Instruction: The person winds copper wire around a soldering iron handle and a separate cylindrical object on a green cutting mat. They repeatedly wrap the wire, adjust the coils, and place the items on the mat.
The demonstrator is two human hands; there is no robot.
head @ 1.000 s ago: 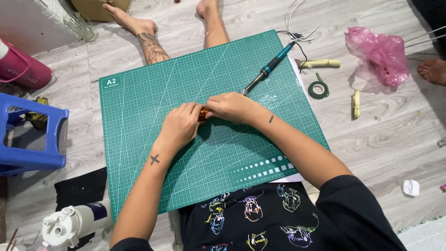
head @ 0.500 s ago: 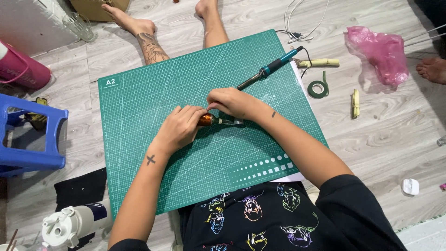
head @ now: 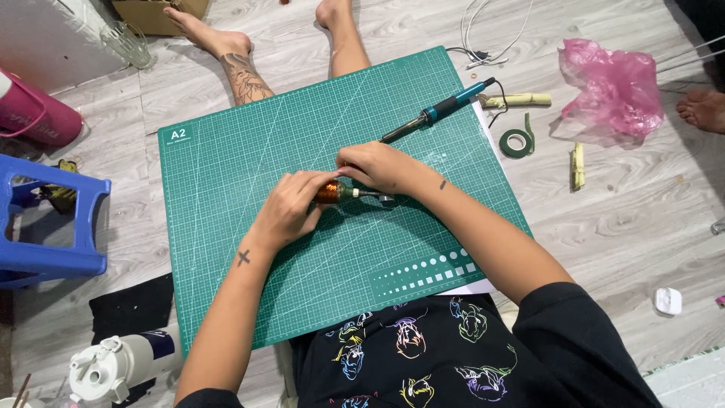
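Both hands have been slid a little along the green cutting mat since the earlier picture, and more of the small copper-coloured part can now be seen between them. Its thin metal tip, hidden a second ago, is now poking out toward the right hand. The blue-handled soldering iron has been left in the same spot at the top of the mat.

The copper-coloured part is held near the middle of the mat. It is gripped at its round end by the curled fingers of the left hand. The right hand is cupped over the thin end, with its fingers bent down on it. How tightly that end is pinched cannot be told.

The mat is laid flat on the wooden floor, between the person's bare legs.

A clear drinking glass is stood on the floor at the top left; what is inside cannot be made out. A pink bottle is laid on its side near it. A white bottle is seen at the bottom left. A pink plastic bag is crumpled on the floor to the right, and what it holds cannot be seen. A roll of green tape is set just beside the mat, and a blue stool is stood at the left.
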